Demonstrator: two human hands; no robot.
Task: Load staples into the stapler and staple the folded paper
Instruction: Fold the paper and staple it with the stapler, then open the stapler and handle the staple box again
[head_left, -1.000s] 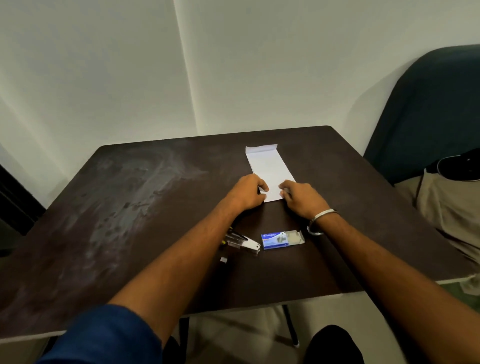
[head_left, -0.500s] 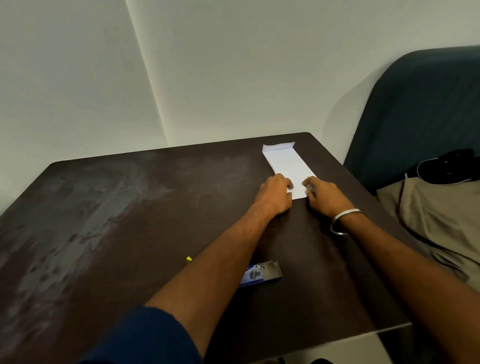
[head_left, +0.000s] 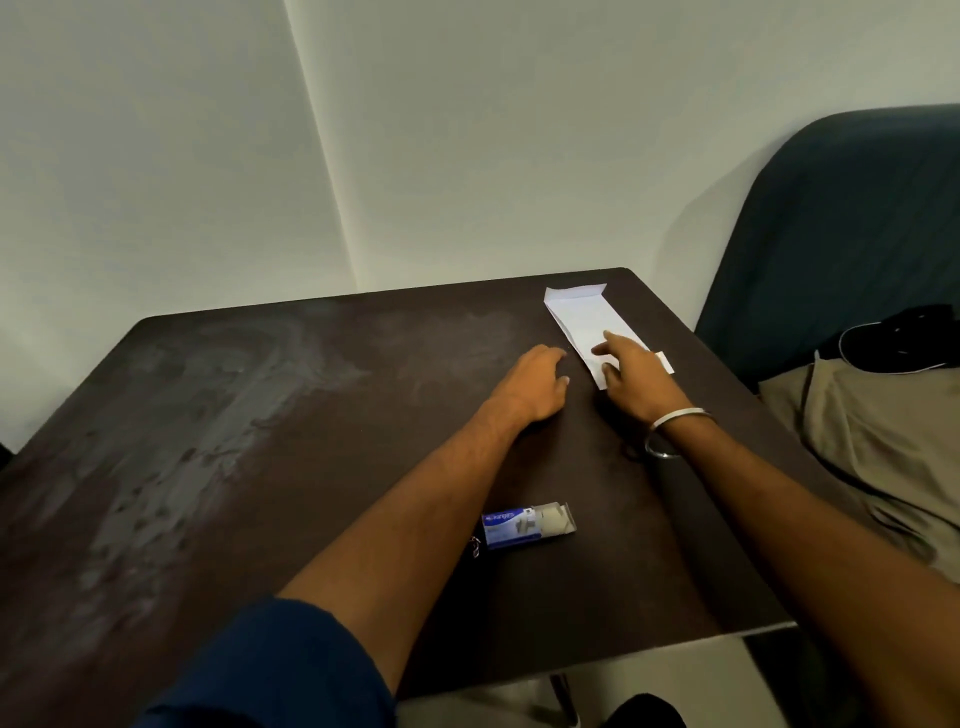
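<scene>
Where the dark, scuffed wooden table (head_left: 218, 457) comes nearest the camera, a navy sleeve (head_left: 270, 670) covers the left upper arm, and just past that forearm lies a small cardboard staple box (head_left: 524, 525), blue-printed at one end, its grey tray slid partly out to the right. A tiny glint of metal (head_left: 475, 546) shows at the forearm's edge beside the box; whether it belongs to the stapler cannot be told. Farther on, the left hand (head_left: 535, 387) rests palm down on bare tabletop, fingers loosely curled, holding nothing. To its right, the right hand (head_left: 634, 374), a plain metal bangle (head_left: 670, 428) at the wrist, lies spread on the near end of the folded paper (head_left: 582, 317), a long white strip with a creased flap at its far end, near the table's far right corner. Half a second ago both hands pressed the paper's near edge; now the left has drawn off it, and the right index reaches farther up the sheet.
</scene>
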